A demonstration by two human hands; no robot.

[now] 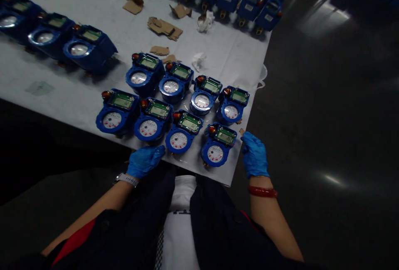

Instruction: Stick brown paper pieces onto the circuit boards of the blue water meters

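Note:
Two rows of blue water meters with green LCD screens, round white dials and red caps stand on a white-covered table (71,99). My left hand (145,161), in a blue glove, rests at the table's front edge, holding nothing. Closest to it is a meter (178,140) in the front row. My right hand (254,155), also blue-gloved, is at the table's front right corner, beside another meter (215,153), and holds nothing. A small brown scrap (241,131) lies just beyond its fingertips.
More blue meters (77,50) lie in a row at the upper left, and another group (249,6) stands along the far edge. Cardboard scraps (165,28) and white tissue (204,21) are scattered between them. A dark floor (327,116) extends beyond the table's right edge.

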